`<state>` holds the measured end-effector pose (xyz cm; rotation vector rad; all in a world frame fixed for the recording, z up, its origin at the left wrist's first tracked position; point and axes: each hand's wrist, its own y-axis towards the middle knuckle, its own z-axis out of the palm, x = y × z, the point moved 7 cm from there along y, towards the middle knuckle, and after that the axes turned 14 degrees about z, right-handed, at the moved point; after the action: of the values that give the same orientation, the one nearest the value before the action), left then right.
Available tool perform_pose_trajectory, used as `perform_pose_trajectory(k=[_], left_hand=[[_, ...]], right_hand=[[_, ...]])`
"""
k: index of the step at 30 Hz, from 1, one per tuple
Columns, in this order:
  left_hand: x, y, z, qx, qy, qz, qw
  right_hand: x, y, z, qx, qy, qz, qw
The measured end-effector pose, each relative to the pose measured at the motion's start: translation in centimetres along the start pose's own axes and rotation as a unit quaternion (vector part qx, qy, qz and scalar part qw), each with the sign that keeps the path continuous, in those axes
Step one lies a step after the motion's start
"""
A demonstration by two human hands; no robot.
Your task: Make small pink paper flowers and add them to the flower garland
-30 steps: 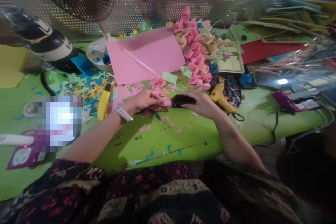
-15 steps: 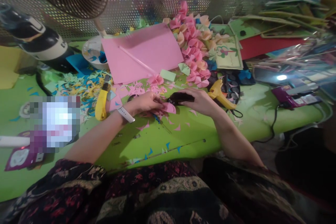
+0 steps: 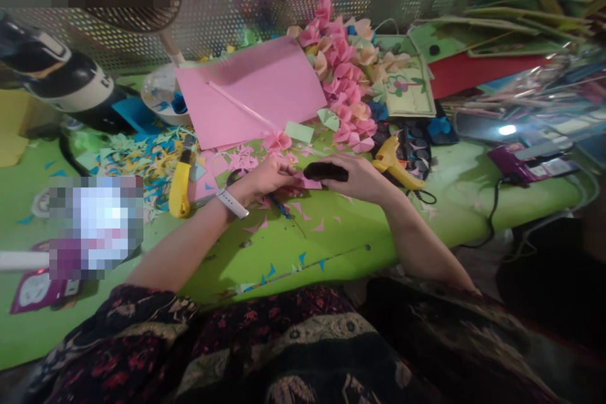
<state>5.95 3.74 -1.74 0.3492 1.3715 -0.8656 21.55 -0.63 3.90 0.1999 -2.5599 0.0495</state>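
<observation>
My left hand (image 3: 272, 178), with a white watch on the wrist, pinches a small piece of pink paper (image 3: 310, 184). Its fingertips are close to the front end of a black stapler (image 3: 326, 172). My right hand (image 3: 355, 178) is wrapped round the stapler from the right. The paper's edge meets the stapler's front; whether it lies between the jaws I cannot tell. Below my left hand, blue-handled scissors or a similar tool (image 3: 279, 205) lie partly hidden. Pink paper scraps (image 3: 297, 208) are scattered near both hands.
A large pink sheet (image 3: 250, 95) and a heap of folded paper flowers (image 3: 343, 88) lie beyond my hands. A yellow cutter (image 3: 180, 186) is on the left, a yellow glue gun (image 3: 392, 161) on the right. A fan (image 3: 173, 44) and dark bottle (image 3: 80, 85) stand at back left.
My left hand has brought the pink paper up against the stapler's front, and its rounded edge no longer shows below. The stapler has tilted slightly in my right hand. The view has shifted a little.
</observation>
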Motion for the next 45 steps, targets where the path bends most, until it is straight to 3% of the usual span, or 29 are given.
perform_pose_trajectory(k=[4,11,16,22,30,39,45], left_hand=[[0.0,0.3,-0.2,-0.008,0.007,0.001,1.0],[0.1,0.5,-0.1,-0.037,0.016,-0.013,0.999],[0.3,0.5,-0.1,-0.044,0.006,-0.011,0.999],[0.2,0.6,-0.3,-0.061,0.021,-0.01,0.998],[0.6,1.1,-0.5,-0.051,0.004,-0.009,0.999],[-0.2,0.6,-0.1,-0.087,0.005,-0.032,0.996],[0.2,0.8,-0.4,-0.079,0.005,-0.019,0.997]], right_hand=[[0.5,0.0,-0.5,0.001,0.02,-0.019,1.0],[0.9,0.8,-1.2,-0.054,0.05,0.04,0.996],[2.3,1.1,-1.6,-0.1,0.03,0.028,0.994],[2.2,3.4,-0.3,-0.054,0.037,0.067,0.996],[2.5,6.9,2.3,0.016,-0.042,0.122,0.992],[2.6,6.6,2.3,-0.021,-0.094,0.122,0.988],[2.4,6.4,2.4,-0.051,-0.112,0.14,0.982]])
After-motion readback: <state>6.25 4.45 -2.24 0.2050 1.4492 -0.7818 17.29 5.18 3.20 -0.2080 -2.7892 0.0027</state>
